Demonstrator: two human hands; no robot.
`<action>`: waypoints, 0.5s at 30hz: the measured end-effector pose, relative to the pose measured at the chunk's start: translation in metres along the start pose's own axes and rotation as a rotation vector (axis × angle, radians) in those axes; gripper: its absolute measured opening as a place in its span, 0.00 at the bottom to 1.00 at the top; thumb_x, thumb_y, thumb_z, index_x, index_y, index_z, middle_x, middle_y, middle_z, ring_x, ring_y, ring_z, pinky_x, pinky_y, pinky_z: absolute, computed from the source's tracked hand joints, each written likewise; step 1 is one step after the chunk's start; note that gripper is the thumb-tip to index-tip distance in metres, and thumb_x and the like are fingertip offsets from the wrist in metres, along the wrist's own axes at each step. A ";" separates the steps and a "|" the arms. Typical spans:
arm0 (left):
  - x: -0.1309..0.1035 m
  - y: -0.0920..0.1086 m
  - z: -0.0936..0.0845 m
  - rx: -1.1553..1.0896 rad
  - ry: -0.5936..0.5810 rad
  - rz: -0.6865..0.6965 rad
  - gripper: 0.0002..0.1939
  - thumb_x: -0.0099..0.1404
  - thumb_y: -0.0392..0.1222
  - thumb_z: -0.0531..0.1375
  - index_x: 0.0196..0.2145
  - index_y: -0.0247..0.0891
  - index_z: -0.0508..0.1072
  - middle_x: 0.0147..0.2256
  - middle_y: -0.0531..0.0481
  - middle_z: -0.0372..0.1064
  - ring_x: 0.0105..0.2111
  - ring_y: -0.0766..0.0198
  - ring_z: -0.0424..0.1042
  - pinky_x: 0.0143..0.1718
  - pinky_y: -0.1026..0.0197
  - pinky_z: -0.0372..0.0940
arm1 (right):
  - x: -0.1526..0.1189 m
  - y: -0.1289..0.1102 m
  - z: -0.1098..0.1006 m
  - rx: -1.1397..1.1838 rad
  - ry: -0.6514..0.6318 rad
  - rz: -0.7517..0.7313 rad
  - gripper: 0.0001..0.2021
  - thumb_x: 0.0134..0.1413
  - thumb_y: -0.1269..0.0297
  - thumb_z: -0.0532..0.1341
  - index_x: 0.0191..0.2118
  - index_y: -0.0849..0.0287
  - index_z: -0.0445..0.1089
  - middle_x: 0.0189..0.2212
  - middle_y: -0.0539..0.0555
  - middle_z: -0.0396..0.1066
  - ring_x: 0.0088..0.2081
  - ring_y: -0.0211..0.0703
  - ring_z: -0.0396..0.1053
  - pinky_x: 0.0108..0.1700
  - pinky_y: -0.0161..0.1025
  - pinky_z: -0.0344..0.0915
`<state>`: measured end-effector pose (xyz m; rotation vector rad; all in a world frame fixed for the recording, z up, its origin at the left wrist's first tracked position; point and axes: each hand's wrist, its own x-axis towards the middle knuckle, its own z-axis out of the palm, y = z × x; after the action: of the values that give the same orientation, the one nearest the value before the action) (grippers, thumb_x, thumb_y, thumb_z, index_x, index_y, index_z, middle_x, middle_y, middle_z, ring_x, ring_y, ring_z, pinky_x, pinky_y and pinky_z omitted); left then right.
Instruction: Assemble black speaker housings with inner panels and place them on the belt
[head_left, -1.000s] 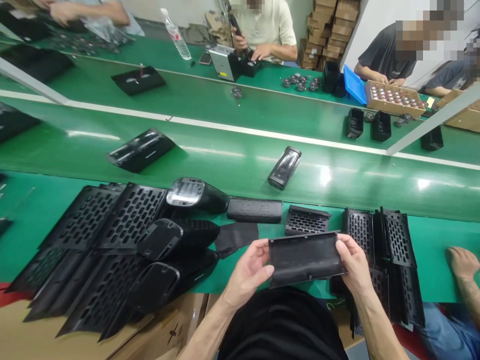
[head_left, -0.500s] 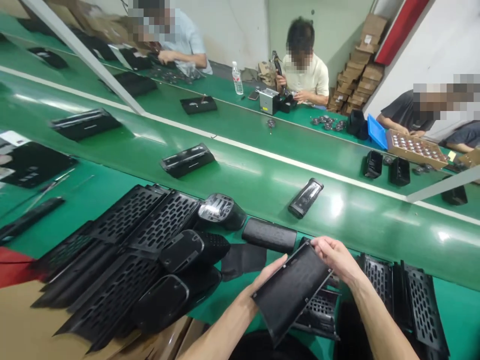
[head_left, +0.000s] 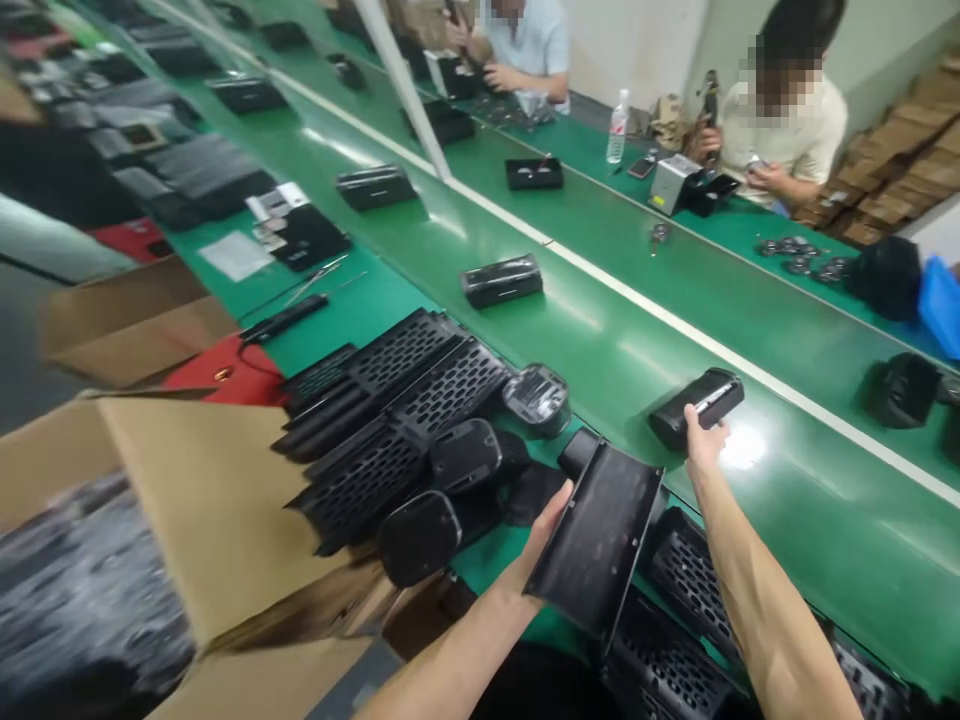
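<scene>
My left hand (head_left: 546,535) grips a black curved plastic panel (head_left: 600,530) by its left edge, the hollow inner side facing up. Small tabs line the panel's long edges. Over the conveyor, my right hand (head_left: 706,440) is closed at the near side of a black plastic housing (head_left: 697,405); the thumb lies against it and the other fingers are partly hidden. Below the right forearm are black perforated grilles (head_left: 694,570). To the left of the panel stand black housings with rounded ends (head_left: 420,538), beside stacked perforated panels (head_left: 442,390).
A green conveyor (head_left: 600,335) carries more black housings (head_left: 501,280). An open cardboard box (head_left: 217,500) holding plastic-wrapped contents is at lower left. A screwdriver-like tool (head_left: 285,318) lies on the bench. Across the belt, two co-workers sit near a bottle (head_left: 617,128) and a metal box (head_left: 673,183).
My right hand has left the panel and reached out to the housing on the conveyor. The left hand still holds the panel. My view has swung left, bringing the cardboard box into sight.
</scene>
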<state>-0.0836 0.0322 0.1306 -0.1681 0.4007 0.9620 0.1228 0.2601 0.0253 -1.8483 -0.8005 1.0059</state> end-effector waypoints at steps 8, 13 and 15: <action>0.000 0.001 0.004 0.022 -0.173 0.119 0.46 0.65 0.72 0.57 0.62 0.26 0.69 0.55 0.30 0.75 0.52 0.44 0.75 0.51 0.53 0.66 | 0.011 -0.025 0.029 0.262 -0.029 0.159 0.24 0.43 0.59 0.73 0.45 0.53 0.65 0.42 0.50 0.76 0.46 0.46 0.77 0.50 0.45 0.78; -0.007 -0.002 0.010 0.092 -0.164 0.133 0.45 0.63 0.72 0.59 0.59 0.26 0.73 0.54 0.31 0.76 0.48 0.47 0.76 0.46 0.55 0.67 | -0.007 -0.081 -0.040 0.388 -0.254 0.240 0.14 0.53 0.53 0.67 0.41 0.56 0.73 0.35 0.52 0.79 0.43 0.51 0.78 0.51 0.55 0.76; -0.008 -0.004 0.014 0.095 -0.163 0.142 0.42 0.64 0.70 0.60 0.57 0.26 0.75 0.52 0.33 0.77 0.45 0.50 0.77 0.45 0.56 0.67 | -0.032 -0.098 -0.083 0.538 -0.338 0.092 0.16 0.49 0.56 0.70 0.44 0.54 0.75 0.40 0.51 0.80 0.49 0.50 0.76 0.58 0.52 0.72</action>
<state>-0.0808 0.0279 0.1465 0.0261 0.3103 1.0855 0.1674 0.2437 0.1484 -1.2801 -0.5617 1.4544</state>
